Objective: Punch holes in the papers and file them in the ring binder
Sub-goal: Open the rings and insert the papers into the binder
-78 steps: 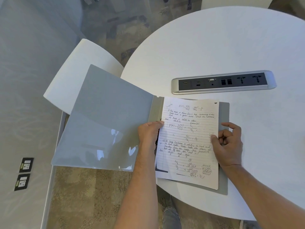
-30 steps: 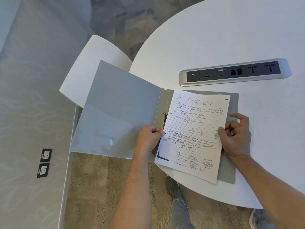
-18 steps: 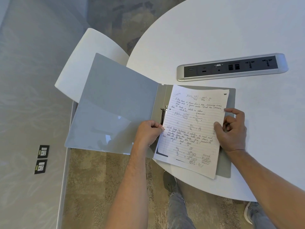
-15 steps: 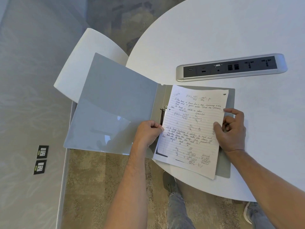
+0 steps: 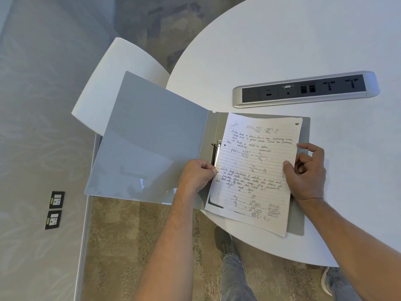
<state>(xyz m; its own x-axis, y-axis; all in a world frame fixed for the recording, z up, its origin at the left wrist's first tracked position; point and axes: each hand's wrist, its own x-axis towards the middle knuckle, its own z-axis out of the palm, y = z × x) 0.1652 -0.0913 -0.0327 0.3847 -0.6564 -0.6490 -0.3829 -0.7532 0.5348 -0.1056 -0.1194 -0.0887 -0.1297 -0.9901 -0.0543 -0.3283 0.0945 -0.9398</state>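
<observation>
Head view: left hand (image 5: 198, 174) is pinching papers' (image 5: 256, 170) left edge beside binder (image 5: 152, 137) rings (image 5: 214, 152); right hand (image 5: 308, 172) is gripping their right edge.

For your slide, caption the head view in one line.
Both hands, left and right, seat handwritten papers in an open grey ring binder on a white table.

The left hand (image 5: 198, 175) covers the lower part of the ring mechanism (image 5: 215, 153) and the left margin of the papers (image 5: 256, 170) there, so whether the sheets sit on the rings cannot be told. The right hand (image 5: 306, 172) hides part of the papers' right edge, and the stack conceals most of the ring binder (image 5: 152, 137)'s back cover. The round table (image 5: 282, 51) is cut off at the top and right edges, both forearms run out at the bottom, and the handwriting is too small to read fully.
</observation>
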